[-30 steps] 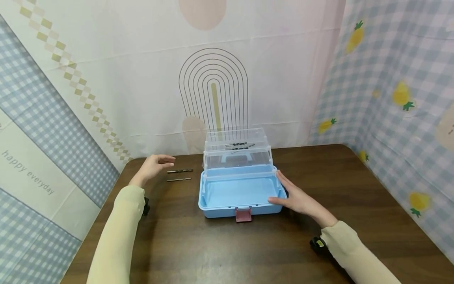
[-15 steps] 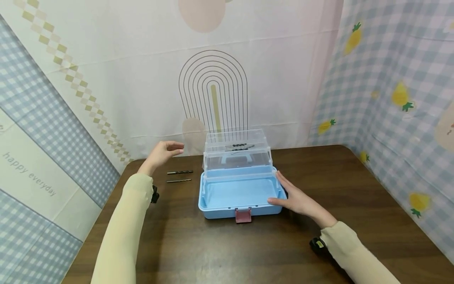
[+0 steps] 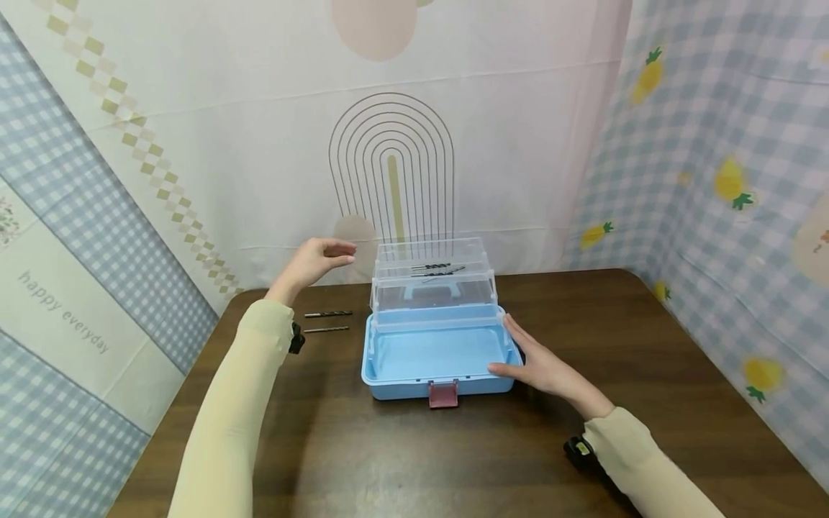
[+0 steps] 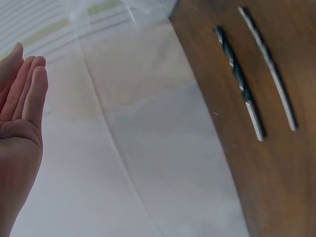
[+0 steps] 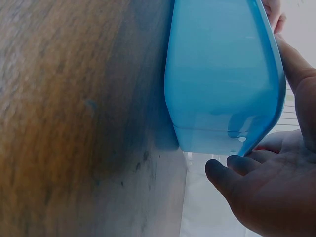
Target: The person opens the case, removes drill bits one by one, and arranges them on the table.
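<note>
A light blue toolbox (image 3: 414,389) stands unlatched, its clear fold-out trays (image 3: 430,291) raised toward the back. Several drill bits (image 3: 432,267) lie in the upper clear tray. Over the toolbox's right rim my right hand (image 3: 545,368) holds on, the thumb near the front corner and the other fingers farther back, partly hidden. Up in the air, left of the trays, is my left hand (image 3: 317,262), thumb and fingers apart with nothing visible between them. Below it a thicker drill bit (image 3: 328,314) and a thinner drill bit (image 3: 327,329) lie side by side on the table.
The brown wooden table (image 3: 414,460) ends at a hanging patterned cloth (image 3: 285,165) behind the toolbox. A checked cloth (image 3: 699,216) hangs at the right. A pink latch (image 3: 443,394) hangs down at the toolbox's front.
My left hand has risen from beside the two loose drill bits and moved right, toward the raised trays. The right hand and the toolbox stay where they were.
</note>
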`<state>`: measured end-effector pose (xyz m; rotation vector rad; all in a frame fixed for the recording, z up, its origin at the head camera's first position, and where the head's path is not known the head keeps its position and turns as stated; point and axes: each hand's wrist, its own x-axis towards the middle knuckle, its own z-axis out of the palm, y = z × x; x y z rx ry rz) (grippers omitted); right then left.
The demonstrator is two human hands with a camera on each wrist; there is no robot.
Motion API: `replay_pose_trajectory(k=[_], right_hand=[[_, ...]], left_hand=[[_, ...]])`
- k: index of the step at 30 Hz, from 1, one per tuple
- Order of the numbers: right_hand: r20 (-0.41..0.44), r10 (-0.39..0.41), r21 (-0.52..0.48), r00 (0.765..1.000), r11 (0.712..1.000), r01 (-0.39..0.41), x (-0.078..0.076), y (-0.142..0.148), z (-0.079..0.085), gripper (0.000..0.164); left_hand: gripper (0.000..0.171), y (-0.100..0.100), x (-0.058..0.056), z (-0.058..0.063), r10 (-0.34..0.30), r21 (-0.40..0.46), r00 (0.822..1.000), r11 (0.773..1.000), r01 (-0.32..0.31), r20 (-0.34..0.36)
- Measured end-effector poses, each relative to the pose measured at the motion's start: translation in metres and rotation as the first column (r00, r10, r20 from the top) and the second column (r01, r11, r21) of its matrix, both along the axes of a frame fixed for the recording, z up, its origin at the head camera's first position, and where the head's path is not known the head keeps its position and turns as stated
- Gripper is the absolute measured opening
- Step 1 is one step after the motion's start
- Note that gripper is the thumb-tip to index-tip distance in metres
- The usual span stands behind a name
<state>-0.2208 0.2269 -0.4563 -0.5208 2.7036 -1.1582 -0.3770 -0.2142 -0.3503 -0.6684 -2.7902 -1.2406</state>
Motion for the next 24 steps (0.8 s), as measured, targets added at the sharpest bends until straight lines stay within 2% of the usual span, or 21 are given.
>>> replay_pose_trajectory(k=[8, 16, 24], right_hand=[[0.013, -0.005, -0.005, 1.000, 1.000, 0.005, -0.002, 0.001, -0.001, 0.107], [0.008, 0.004, -0.001, 1.000, 1.000, -0.004, -0.001, -0.001, -0.002, 0.106], [0.012, -0.014, -0.003, 1.000, 1.000, 0.014, -0.003, 0.001, -0.002, 0.108]], left_hand=[[0.035, 0.028, -0.005, 0.014, -0.062, 0.023, 0.998, 0.998, 0.062, -0.002], [0.034, 0.052, -0.010, 0.023, -0.122, 0.049, 0.993, 0.991, 0.122, 0.000], [0.030, 0.074, -0.012, 0.033, -0.142, 0.102, 0.990, 0.985, 0.140, 0.015]])
